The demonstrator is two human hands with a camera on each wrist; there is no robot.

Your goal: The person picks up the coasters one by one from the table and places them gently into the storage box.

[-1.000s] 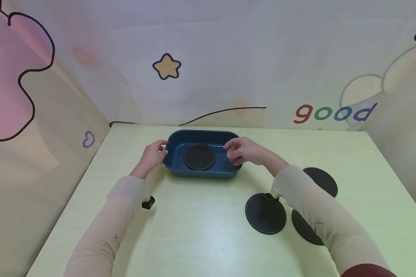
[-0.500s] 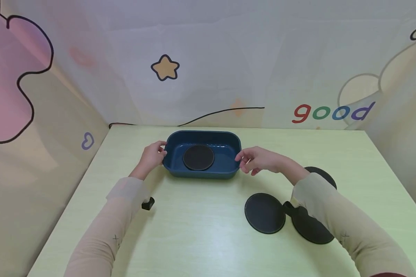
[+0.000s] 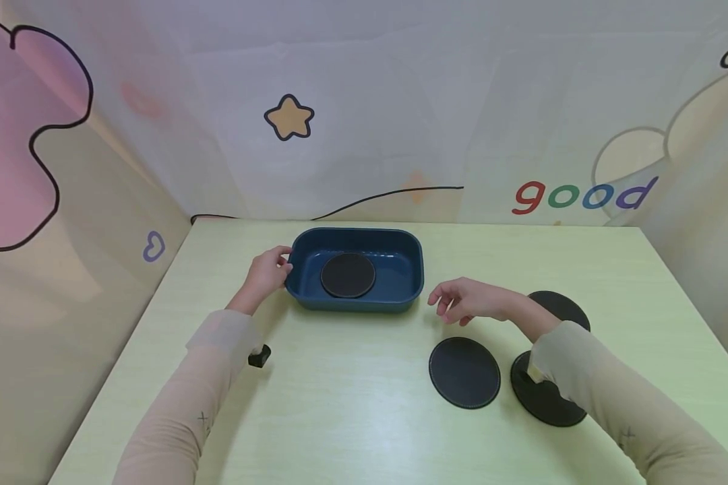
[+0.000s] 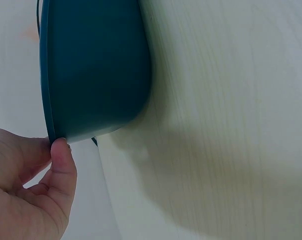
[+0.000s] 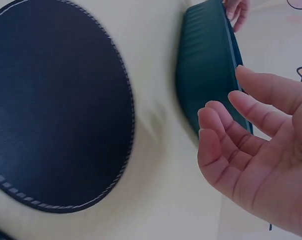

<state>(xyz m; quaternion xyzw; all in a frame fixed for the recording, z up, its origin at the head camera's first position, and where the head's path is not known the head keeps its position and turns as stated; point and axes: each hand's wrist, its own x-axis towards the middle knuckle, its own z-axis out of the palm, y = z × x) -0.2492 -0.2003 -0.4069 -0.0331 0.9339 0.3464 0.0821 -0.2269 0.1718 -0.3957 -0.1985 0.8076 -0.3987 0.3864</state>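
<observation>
A dark blue rectangular baking dish stands near the back of the table, with one round black coaster lying flat inside it. My left hand pinches the dish's left rim between thumb and fingers; the left wrist view shows this pinch on the dish wall. To the right of the dish, my right hand hovers with loosely bent fingers and nothing in them. Just below it on the table lies a black coaster with stitched edging, seen large in the right wrist view as a dark stitched disc.
Two more black coasters lie at the right, one nearer the front and one farther back, both partly covered by the right arm. A small black block shows at the left sleeve. A printed backdrop encloses the table.
My right hand has moved out of the dish, rightward and toward me, nearer the closest loose coaster. The left hand still holds the rim, and the dish stays where it was.
</observation>
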